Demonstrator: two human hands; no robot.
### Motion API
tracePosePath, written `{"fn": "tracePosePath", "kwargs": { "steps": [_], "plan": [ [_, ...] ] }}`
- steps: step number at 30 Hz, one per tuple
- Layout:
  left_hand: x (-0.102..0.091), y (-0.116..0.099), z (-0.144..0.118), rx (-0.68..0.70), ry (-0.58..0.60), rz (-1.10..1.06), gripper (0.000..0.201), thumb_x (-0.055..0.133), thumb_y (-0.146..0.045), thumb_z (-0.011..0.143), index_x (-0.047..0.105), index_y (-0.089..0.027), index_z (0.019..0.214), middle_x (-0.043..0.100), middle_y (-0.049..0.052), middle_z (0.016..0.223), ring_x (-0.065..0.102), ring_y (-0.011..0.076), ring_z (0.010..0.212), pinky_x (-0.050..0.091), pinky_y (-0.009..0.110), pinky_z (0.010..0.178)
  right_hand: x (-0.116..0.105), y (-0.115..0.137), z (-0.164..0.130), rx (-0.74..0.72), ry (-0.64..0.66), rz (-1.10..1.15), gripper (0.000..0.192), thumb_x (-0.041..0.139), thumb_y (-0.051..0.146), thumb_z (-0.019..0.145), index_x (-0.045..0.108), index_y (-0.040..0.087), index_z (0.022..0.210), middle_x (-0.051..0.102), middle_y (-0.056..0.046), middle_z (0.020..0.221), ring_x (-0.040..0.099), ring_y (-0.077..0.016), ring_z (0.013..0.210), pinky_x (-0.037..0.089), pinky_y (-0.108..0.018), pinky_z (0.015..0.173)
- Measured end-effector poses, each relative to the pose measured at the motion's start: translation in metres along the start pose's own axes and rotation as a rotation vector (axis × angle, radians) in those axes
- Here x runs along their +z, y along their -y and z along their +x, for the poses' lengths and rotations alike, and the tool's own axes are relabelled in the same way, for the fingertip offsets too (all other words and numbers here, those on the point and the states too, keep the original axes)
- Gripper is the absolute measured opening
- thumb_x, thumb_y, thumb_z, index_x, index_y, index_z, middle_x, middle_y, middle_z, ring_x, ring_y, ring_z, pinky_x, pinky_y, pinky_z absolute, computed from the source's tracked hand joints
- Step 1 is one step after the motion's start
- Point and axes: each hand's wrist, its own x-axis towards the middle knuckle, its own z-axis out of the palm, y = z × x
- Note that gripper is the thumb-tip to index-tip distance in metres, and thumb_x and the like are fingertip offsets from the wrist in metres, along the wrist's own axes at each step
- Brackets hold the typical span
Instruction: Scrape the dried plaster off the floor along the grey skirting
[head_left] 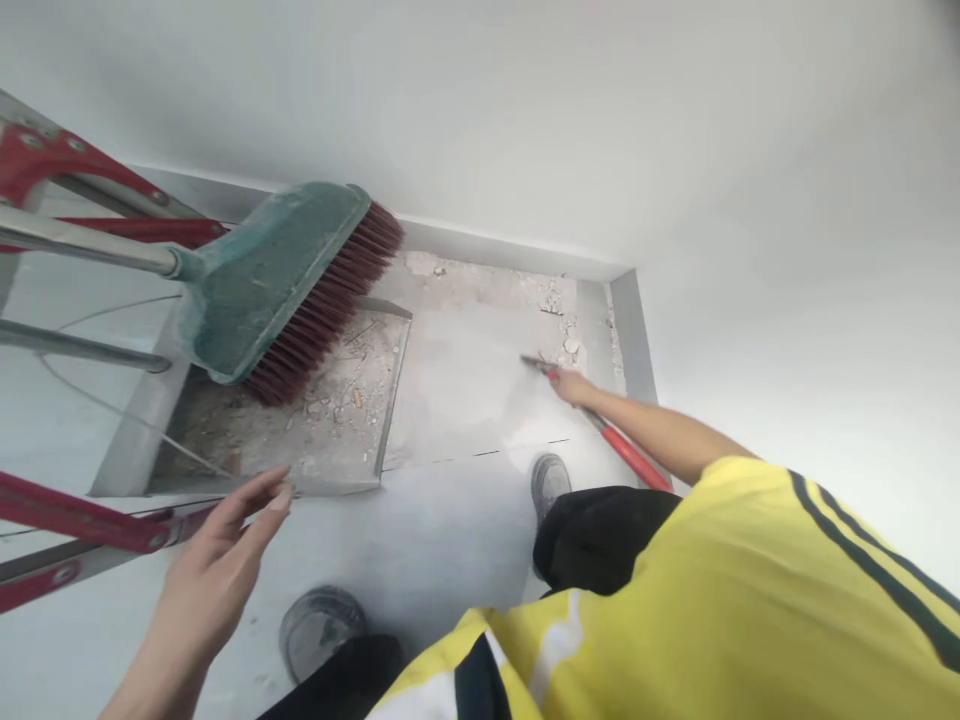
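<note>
My right hand [571, 387] is closed near the front end of a red-handled scraper [637, 458], whose dark flat tip is close to the floor. Its long handle runs back beneath my forearm. Just beyond the tip, bits of plaster rubble [571, 344] lie along the corner. My left hand [232, 540] hovers above the floor, its fingers loosely bent, with nothing visible in it. In front of that hand lies a wide metal dustpan [341, 485] with grit and chips inside. A green broom head [281, 270] with dark red bristles rests over the dustpan.
Red and grey metal legs [82, 515], like those of a stepladder, stand at the left. A thin pale cord [112, 405] crosses the dustpan. Grey skirting [517, 250] edges the white walls behind and to the right. My shoes [322, 625] are on the pale floor.
</note>
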Motion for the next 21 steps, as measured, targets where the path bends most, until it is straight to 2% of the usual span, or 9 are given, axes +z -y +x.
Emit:
{"fn": "tracePosePath", "kwargs": {
  "steps": [2,4,6,8,10,12,17,19,21],
  "plan": [
    [0.003,-0.005,-0.001,-0.010,0.028,-0.028,0.058,0.055,-0.058,0.066,0.057,-0.026,0.114,0.057,0.004,0.121,0.048,0.0266,0.116,0.027,0.043,0.105,-0.038,0.009,0.029,0.012,-0.116,-0.032,0.050,0.015,0.038,0.094,0.040,0.013,0.130,0.061,-0.017,0.110,0.065,-0.0188,0.072,0.047,-0.026,0.062],
    [0.003,-0.005,0.000,-0.026,0.031,-0.036,0.057,0.056,-0.058,0.065,0.057,-0.028,0.114,0.056,0.003,0.122,0.048,0.0266,0.117,0.026,0.042,0.106,-0.051,0.016,0.037,0.005,-0.142,-0.062,0.049,0.017,0.036,0.095,0.045,0.011,0.126,0.060,-0.018,0.112,0.065,-0.0198,0.078,0.047,-0.025,0.066],
    [0.001,0.001,0.002,-0.053,0.018,-0.046,0.055,0.057,-0.059,0.065,0.057,-0.032,0.112,0.055,0.000,0.123,0.049,0.0261,0.115,0.027,0.042,0.105,-0.031,0.015,0.022,-0.004,-0.089,-0.050,0.051,0.015,0.039,0.095,0.042,0.012,0.128,0.061,-0.017,0.109,0.065,-0.0186,0.071,0.048,-0.026,0.063],
    [-0.001,0.007,0.003,-0.075,0.008,-0.046,0.052,0.057,-0.059,0.065,0.057,-0.034,0.111,0.055,-0.002,0.123,0.050,0.0254,0.115,0.027,0.042,0.105,0.004,0.006,-0.004,-0.007,0.019,-0.026,0.054,0.013,0.045,0.094,0.037,0.016,0.132,0.062,-0.016,0.106,0.064,-0.0166,0.059,0.048,-0.027,0.056],
    [-0.001,0.008,0.004,-0.088,0.005,-0.034,0.050,0.057,-0.058,0.066,0.058,-0.035,0.110,0.057,-0.002,0.121,0.048,0.0247,0.117,0.026,0.042,0.106,0.028,-0.005,-0.021,-0.031,0.064,-0.040,0.052,0.018,0.049,0.093,0.041,0.018,0.128,0.063,-0.014,0.103,0.062,-0.0150,0.054,0.047,-0.026,0.053],
    [0.002,0.004,0.005,-0.084,0.023,-0.013,0.049,0.056,-0.057,0.067,0.058,-0.034,0.110,0.058,-0.002,0.119,0.047,0.0242,0.117,0.026,0.042,0.106,0.023,-0.007,-0.017,-0.020,0.056,-0.041,0.054,0.015,0.049,0.093,0.043,0.018,0.127,0.064,-0.013,0.100,0.062,-0.0147,0.054,0.047,-0.026,0.052],
    [0.014,-0.010,0.004,-0.013,0.103,0.013,0.054,0.056,-0.057,0.063,0.059,-0.029,0.109,0.059,0.001,0.117,0.048,0.0252,0.117,0.026,0.041,0.106,-0.052,0.009,0.044,0.013,-0.131,-0.012,0.055,0.012,0.047,0.094,0.039,0.015,0.131,0.060,-0.016,0.110,0.064,-0.0167,0.065,0.047,-0.026,0.059],
    [0.015,-0.006,0.004,-0.023,0.110,0.006,0.057,0.055,-0.059,0.063,0.058,-0.029,0.111,0.059,0.002,0.118,0.049,0.0260,0.116,0.027,0.042,0.105,-0.047,0.005,0.043,0.001,-0.139,0.000,0.054,0.015,0.048,0.094,0.037,0.017,0.132,0.059,-0.015,0.112,0.064,-0.0168,0.068,0.047,-0.026,0.062],
    [0.013,0.001,0.006,-0.044,0.088,0.027,0.057,0.054,-0.061,0.065,0.057,-0.030,0.113,0.059,0.001,0.119,0.051,0.0267,0.115,0.028,0.044,0.105,-0.010,-0.012,0.017,-0.027,-0.103,-0.001,0.054,0.017,0.051,0.093,0.033,0.020,0.135,0.062,-0.013,0.108,0.064,-0.0171,0.070,0.046,-0.026,0.064]
  ]
}}
